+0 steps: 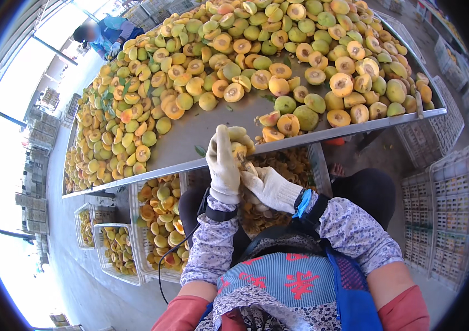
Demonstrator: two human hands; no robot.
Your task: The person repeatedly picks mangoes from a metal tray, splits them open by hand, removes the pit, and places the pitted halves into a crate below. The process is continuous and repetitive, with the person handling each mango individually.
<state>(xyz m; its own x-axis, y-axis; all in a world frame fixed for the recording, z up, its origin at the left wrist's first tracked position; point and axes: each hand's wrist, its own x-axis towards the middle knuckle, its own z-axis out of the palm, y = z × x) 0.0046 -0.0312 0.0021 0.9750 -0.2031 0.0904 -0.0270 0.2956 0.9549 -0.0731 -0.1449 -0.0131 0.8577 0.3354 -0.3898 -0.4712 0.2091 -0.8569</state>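
Observation:
Both my hands wear pale work gloves and meet over the near edge of a metal table [207,132]. My left hand [223,168] is closed around a yellow peach piece [239,150], held upright just outside the table rim. Against that fruit, the pinched fingers of my right hand [274,188] grip something small and light brown, perhaps a tool's end; its kind is hidden by the glove. Halved yellow-green peaches [341,84], many with brown pits showing, are heaped over the table. A few pieces [288,125] lie by the edge just beyond my hands.
Below my hands stands a container of brownish-orange scraps [284,165]. Crates of peach halves [165,220] and smaller fruit crates [117,248] sit on the floor to the left. Stacked plastic crates [444,204] stand at the right. Another person [110,33] works at the far left.

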